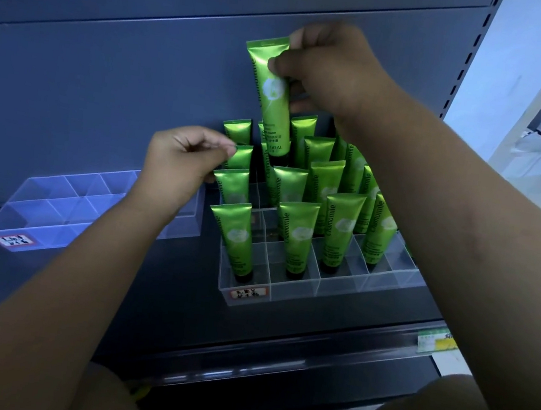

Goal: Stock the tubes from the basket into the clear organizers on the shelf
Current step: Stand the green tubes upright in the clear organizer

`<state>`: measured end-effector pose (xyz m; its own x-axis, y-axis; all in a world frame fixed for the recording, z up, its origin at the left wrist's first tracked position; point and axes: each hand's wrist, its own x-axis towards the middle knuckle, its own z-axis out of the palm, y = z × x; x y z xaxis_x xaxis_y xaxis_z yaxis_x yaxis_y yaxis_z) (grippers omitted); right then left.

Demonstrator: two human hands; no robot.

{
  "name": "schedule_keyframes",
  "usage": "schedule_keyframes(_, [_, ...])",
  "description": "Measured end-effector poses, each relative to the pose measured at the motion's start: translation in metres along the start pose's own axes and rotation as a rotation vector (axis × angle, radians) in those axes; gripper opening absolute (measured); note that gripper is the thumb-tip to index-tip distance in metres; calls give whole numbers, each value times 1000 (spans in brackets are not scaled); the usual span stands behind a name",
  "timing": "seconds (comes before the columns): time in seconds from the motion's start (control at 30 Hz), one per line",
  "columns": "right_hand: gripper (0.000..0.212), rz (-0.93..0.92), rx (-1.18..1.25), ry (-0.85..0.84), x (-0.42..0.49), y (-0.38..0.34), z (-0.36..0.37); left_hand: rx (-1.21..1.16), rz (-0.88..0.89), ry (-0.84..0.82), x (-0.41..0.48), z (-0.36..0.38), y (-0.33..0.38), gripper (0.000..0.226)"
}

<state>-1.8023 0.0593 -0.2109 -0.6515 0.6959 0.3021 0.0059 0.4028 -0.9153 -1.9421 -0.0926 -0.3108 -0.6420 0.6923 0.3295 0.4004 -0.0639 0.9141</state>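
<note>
My right hand pinches a green tube by its crimped top and holds it upright, cap down, over the back of the right clear organizer. Several green tubes stand cap down in that organizer's compartments. My left hand hovers with loosely curled fingers at the organizer's left side, its fingertips next to the top of a standing tube; contact with it cannot be told. A second clear organizer lies empty on the shelf to the left. The basket is not in view.
The dark shelf has a back panel and a front rail with a yellow-green price tag at the right. Each organizer carries a small label on its front. My knees show at the bottom of the view.
</note>
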Motion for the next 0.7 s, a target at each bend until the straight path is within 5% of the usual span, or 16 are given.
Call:
schedule_keyframes(0.07, [9, 7, -5, 5, 0, 1, 1, -5, -6, 14, 1, -2, 0, 8])
schedule_keyframes(0.4, [12, -56, -40, 101, 1, 12, -3, 16, -46, -13, -3, -3, -7, 12])
schedule_keyframes(0.7, [10, -30, -153, -13, -3, 15, -3, 47, -28, -3, -2, -9, -11, 12])
